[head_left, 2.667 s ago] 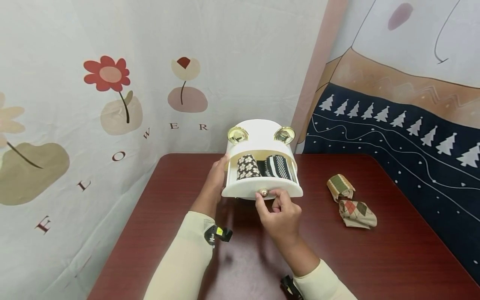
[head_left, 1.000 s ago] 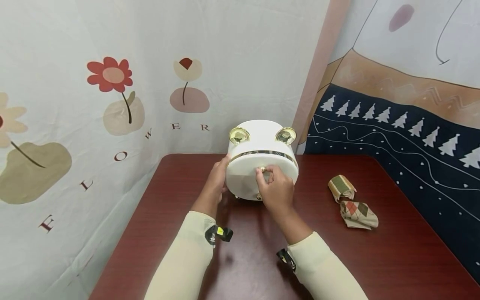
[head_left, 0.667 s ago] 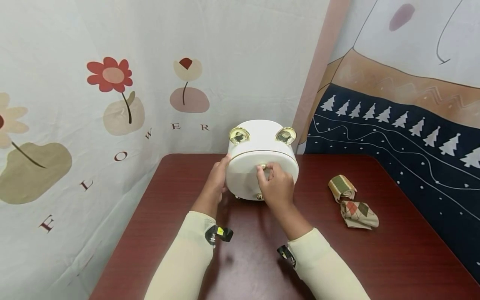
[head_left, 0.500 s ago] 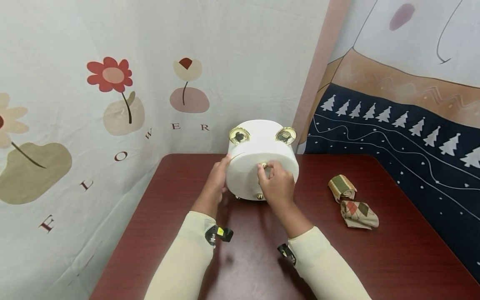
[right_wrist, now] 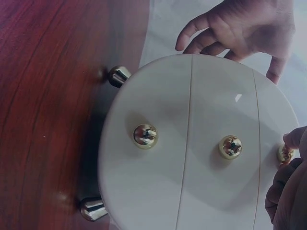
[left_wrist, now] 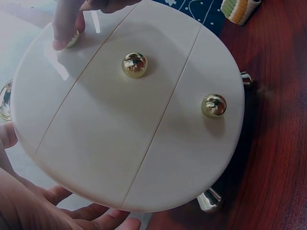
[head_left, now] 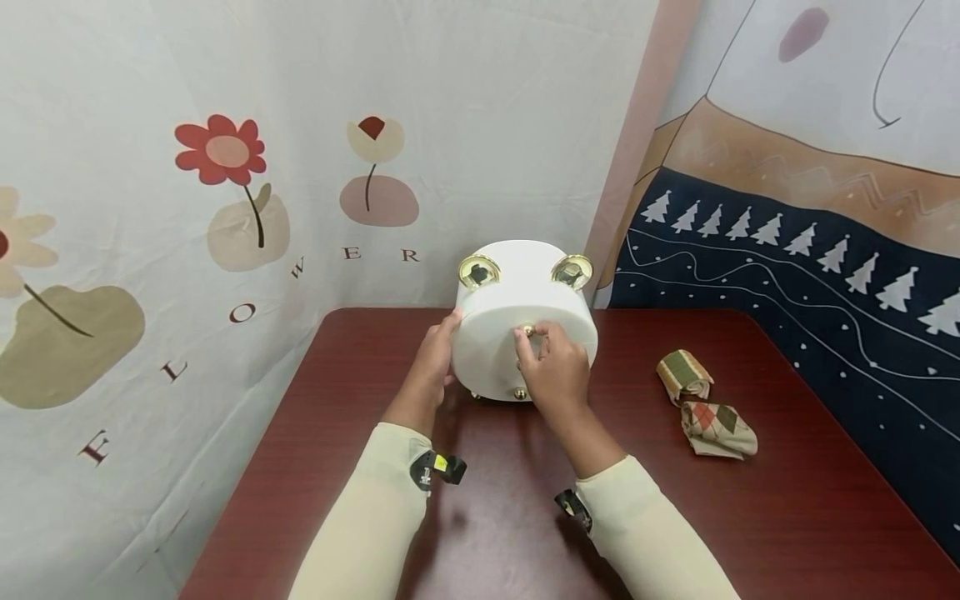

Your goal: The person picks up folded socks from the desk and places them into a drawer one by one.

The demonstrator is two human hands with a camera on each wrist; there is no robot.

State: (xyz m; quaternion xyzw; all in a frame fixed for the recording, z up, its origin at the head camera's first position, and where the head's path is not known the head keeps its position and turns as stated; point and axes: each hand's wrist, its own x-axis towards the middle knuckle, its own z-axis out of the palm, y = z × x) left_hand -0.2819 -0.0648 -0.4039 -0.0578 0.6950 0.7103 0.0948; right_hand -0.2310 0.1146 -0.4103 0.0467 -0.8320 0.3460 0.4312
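Observation:
A white rounded mini drawer chest [head_left: 487,350] stands on the table, its curved front split into three drawers by two seams. My right hand [head_left: 557,375] pinches the gold knob [right_wrist: 285,153] of the top drawer between thumb and fingertips. That drawer front sits flush with the body, so its contents are hidden. The middle knob [left_wrist: 134,65] and the bottom knob [left_wrist: 214,106] are untouched. Against the chest's left side rests my left hand [head_left: 435,354], thumb high and fingers spread along the side, as the right wrist view shows.
Two rolled socks lie to the right on the red-brown table [head_left: 360,367]: a green striped one [head_left: 684,375] and an argyle one [head_left: 718,429]. Gold ear-like discs [head_left: 478,271] top the chest; short metal feet [left_wrist: 209,200] hold it up. Printed cloth [head_left: 487,125] hangs behind.
The top drawer, pulled out with two patterned rolled socks showing, has slid back in under my right hand. Over the last half second hardly anything moves. My left hand stays at the chest's side.

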